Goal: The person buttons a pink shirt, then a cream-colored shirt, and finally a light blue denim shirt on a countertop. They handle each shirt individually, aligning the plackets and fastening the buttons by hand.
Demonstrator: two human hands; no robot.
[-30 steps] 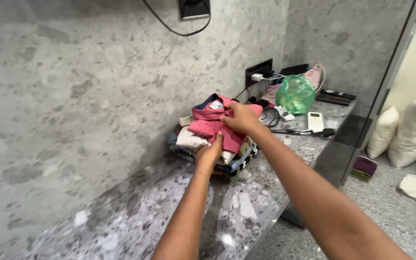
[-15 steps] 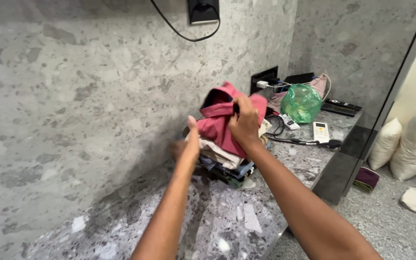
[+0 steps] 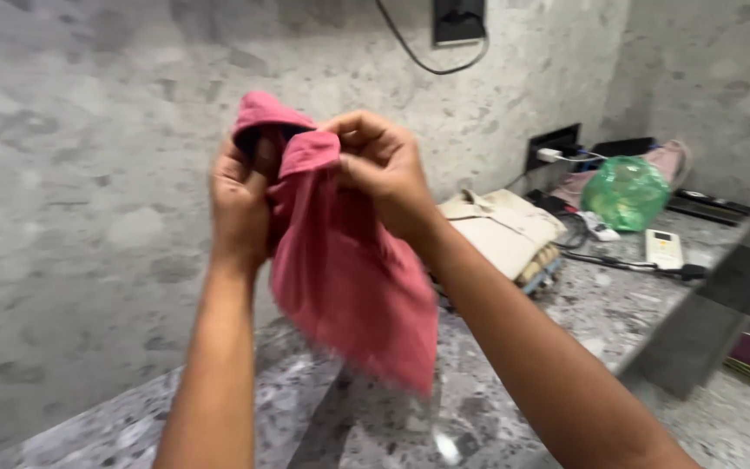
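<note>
Both hands are clamped on the top edge of a pink cloth [image 3: 349,278], the left hand [image 3: 240,204] at about 9 o'clock of it and the right hand [image 3: 379,169] at about 1 o'clock, so it hangs in the air above the speckled grey tabletop [image 3: 375,426] with its ragged lower hem clear of the surface. At 3 o'clock of the cloth a stack of folded clothes [image 3: 505,230] sits against the stone wall [image 3: 88,217], and further out at 2 o'clock lie a green bag [image 3: 625,193], a white remote [image 3: 663,249] and a black cable [image 3: 627,263] near the tabletop's far edge. The tabletop directly under the cloth, from 6 to 8 o'clock, is bare stone, bounded by the wall on one side and the drop to the floor [image 3: 731,417] on the other.
</note>
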